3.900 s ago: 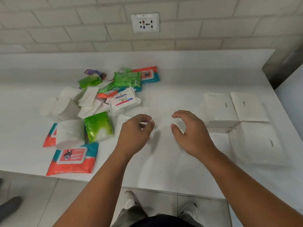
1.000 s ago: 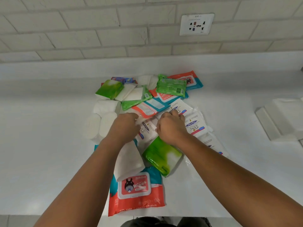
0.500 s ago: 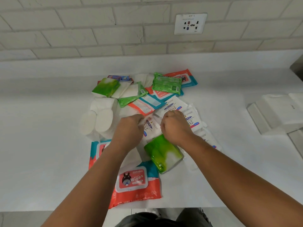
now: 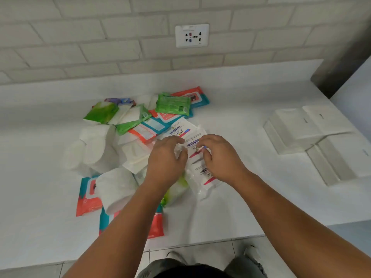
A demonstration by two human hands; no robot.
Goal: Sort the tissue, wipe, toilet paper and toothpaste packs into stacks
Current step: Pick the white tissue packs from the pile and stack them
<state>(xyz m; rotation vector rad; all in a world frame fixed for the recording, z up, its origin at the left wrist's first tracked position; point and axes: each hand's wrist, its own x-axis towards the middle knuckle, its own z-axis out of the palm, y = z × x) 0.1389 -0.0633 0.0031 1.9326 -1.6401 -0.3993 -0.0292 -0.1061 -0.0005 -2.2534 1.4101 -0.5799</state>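
**Operator:** How much room do I have?

**Spotter:** The front edge of the table (image 4: pixel 230 217) runs just under your forearms, with your shoes (image 4: pixel 254 255) on the floor tiles (image 4: pixel 200 251) below it. There is bare table on your right, between the pile and the stacked tissue packs (image 4: pixel 313 125). There is a wider bare strip on your left. On the right the table ends just past those stacks.

**Operator:** And my hands?

**Spotter:** Both reach forward side by side, backs up, over the near right part of the pile. The fingers (image 4: pixel 176 139) of your left hand (image 4: pixel 166 159) are curled, with the thumb pressed on the left edge of the white pack (image 4: pixel 198 167). The fingers (image 4: pixel 200 140) of your right hand (image 4: pixel 220 157) curl over its far end, with the thumb on its face. You grip it from both sides.

**Operator:** What lies round it?

**Spotter:** The pack's near end sticks out towards you under your right wrist. A green pack (image 4: pixel 176 192) lies under your left wrist, touching the white one. Just left of your left forearm a toilet roll (image 4: pixel 116 187) rests on red-and-teal wipe packs (image 4: pixel 86 199). Just past your fingertips lies a second white pack (image 4: pixel 180 129). Beyond it more green and red-and-teal packs overlap. Farthest off, a socket (image 4: pixel 192 35) sits in the brick wall (image 4: pixel 80 47).
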